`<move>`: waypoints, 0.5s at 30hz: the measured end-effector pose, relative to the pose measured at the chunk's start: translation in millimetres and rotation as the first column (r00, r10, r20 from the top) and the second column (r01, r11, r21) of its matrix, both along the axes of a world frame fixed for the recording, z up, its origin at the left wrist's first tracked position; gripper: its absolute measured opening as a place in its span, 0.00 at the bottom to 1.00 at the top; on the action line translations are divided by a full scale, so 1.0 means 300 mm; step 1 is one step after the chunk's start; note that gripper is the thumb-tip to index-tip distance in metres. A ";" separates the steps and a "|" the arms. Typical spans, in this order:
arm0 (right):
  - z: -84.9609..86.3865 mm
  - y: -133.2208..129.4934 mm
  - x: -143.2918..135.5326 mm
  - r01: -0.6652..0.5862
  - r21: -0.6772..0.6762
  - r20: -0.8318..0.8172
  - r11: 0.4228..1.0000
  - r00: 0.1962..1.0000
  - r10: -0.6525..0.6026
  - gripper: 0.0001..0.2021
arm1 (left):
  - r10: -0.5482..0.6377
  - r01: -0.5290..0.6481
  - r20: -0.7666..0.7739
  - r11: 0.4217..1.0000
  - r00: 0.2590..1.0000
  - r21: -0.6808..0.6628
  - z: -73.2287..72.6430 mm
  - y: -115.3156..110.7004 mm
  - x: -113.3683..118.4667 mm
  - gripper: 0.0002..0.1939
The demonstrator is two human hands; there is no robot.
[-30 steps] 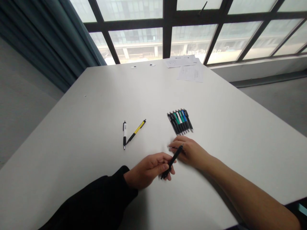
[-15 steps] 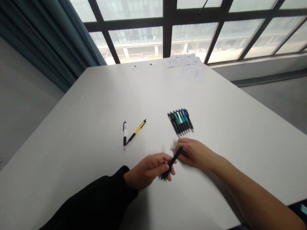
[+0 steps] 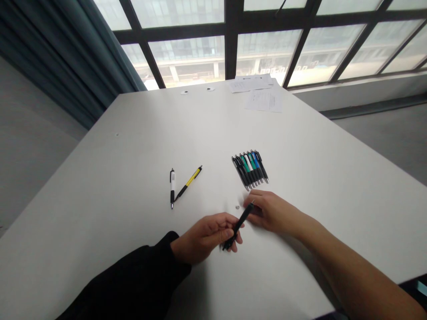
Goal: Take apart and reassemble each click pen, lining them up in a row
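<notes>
My left hand is closed around a black pen, which slants up to the right; a thin point shows at its upper end. Beside that end is my right hand, low over the table with its fingers curled in. The fingertips are partly hidden and slightly blurred, so what they hold is unclear. A small silvery piece lies on the table just left of those fingers. Beyond the right hand, several pens in black, green, white and blue lie side by side in a slanted row.
On the left of the white table lie a white-and-black pen and a yellow-and-black pen, their lower ends close together. Printed papers rest at the far edge, below the windows. A dark curtain hangs at the left.
The small silvery piece, blurred by my right fingertips before, now shows more clearly on the table, apart from them. My left hand keeps the black pen in nearly the same place.
</notes>
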State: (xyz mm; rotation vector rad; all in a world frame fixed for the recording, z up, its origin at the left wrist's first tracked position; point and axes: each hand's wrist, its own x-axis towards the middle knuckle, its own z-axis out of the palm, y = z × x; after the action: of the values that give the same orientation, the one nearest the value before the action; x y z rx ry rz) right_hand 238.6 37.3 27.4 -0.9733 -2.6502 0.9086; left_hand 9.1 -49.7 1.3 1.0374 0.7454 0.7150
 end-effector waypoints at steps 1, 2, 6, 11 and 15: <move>0.003 0.002 0.003 0.008 -0.002 -0.004 1.000 1.000 -0.008 0.03 | 0.000 0.000 0.002 1.000 1.000 0.000 -0.001 0.000 0.000 0.18; 0.007 0.003 0.007 0.014 -0.006 -0.006 1.000 1.000 -0.014 0.04 | 0.001 -0.001 0.005 1.000 1.000 -0.001 -0.001 -0.001 0.000 0.18; 0.024 0.007 0.018 0.021 -0.033 -0.034 0.999 0.999 -0.022 0.06 | 0.008 -0.008 0.006 1.000 1.000 -0.012 -0.006 -0.003 -0.003 0.19; 0.031 0.002 0.017 0.025 -0.004 -0.017 1.000 1.000 -0.025 0.11 | 0.001 -0.001 0.003 1.000 1.000 -0.014 -0.006 -0.002 -0.007 0.18; 0.022 -0.004 0.013 0.086 0.014 0.050 0.996 0.995 -0.086 0.10 | -0.011 0.011 -0.008 1.000 1.000 -0.007 -0.003 0.000 -0.006 0.19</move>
State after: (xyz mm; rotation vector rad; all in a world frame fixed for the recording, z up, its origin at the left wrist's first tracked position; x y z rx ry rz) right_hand 242.4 36.0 33.9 -1.1123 -2.6286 0.8603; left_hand 7.4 -49.7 0.3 1.0374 0.7480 0.6987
